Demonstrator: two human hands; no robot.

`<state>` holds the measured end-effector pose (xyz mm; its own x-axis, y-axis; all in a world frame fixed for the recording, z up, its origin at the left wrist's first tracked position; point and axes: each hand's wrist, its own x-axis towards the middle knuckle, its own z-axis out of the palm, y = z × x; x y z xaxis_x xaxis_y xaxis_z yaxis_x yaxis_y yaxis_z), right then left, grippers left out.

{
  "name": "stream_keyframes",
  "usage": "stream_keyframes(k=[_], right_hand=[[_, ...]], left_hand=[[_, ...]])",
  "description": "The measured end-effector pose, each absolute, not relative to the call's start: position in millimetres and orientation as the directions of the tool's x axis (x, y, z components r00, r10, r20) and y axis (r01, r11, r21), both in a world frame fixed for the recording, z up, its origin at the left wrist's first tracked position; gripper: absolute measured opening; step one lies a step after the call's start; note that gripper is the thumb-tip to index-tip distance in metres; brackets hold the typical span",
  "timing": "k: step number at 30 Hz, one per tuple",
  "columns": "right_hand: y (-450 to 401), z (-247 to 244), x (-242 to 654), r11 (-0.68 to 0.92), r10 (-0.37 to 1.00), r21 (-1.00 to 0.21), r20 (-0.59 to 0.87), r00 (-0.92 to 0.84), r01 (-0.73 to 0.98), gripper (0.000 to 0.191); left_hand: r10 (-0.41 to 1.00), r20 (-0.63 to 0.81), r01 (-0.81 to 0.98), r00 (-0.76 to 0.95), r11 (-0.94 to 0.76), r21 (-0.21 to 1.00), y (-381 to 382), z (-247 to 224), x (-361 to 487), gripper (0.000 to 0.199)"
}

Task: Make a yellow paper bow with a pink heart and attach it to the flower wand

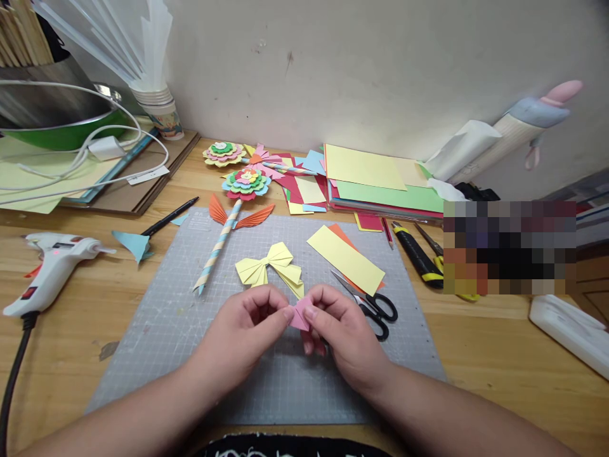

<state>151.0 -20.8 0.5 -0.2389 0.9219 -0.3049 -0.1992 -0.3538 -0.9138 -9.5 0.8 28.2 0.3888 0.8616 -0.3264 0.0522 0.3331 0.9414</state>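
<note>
A small folded piece of pink paper (300, 316) is pinched between my two hands above the grey cutting mat (157, 362). My left hand (254, 327) grips its left edge with thumb and forefinger. On its right side, the thumb and fingers of my right hand (340, 327) hold it. Just beyond my fingers lies a pale yellow folded paper bow (269, 266). Scissors with black handles (380, 311) rest by my right hand, partly hidden by it. Yellow and orange paper strips (346, 259) lie above them.
A paper flower (246, 184) on a striped stem lies at the mat's upper left. A glue gun (59, 266) with its cord is at the left, near a black pen (170, 216). Coloured paper sheets (380, 174) are stacked at the back. A utility knife (419, 257) lies right.
</note>
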Motion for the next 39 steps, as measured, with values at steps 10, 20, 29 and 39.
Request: stream_keyframes(k=[10,20,29,39], right_hand=[[-20.6,10.2,147.7,-0.296,0.937,-0.936,-0.246,-0.248,-0.192,0.020],[-21.2,5.0,150.2,-0.244,0.951,-0.962,-0.213,-0.225,-0.124,0.017],[-20.7,8.8,150.1,-0.243,0.946,-0.961,-0.205,-0.251,-0.132,0.019],[-21.9,6.4,150.4,-0.266,0.924,-0.959,-0.224,-0.310,-0.099,0.019]], left_hand=[[0.875,-0.305,0.063,0.377,0.304,0.950,-0.1,27.1,-10.9,0.023],[0.830,-0.363,-0.007,0.423,0.403,0.915,0.0,25.5,-8.1,0.023],[0.810,-0.360,0.025,0.463,0.394,0.919,2.5,25.4,-9.5,0.023],[0.789,-0.394,0.116,0.471,0.388,0.914,5.8,24.7,-13.1,0.016]])
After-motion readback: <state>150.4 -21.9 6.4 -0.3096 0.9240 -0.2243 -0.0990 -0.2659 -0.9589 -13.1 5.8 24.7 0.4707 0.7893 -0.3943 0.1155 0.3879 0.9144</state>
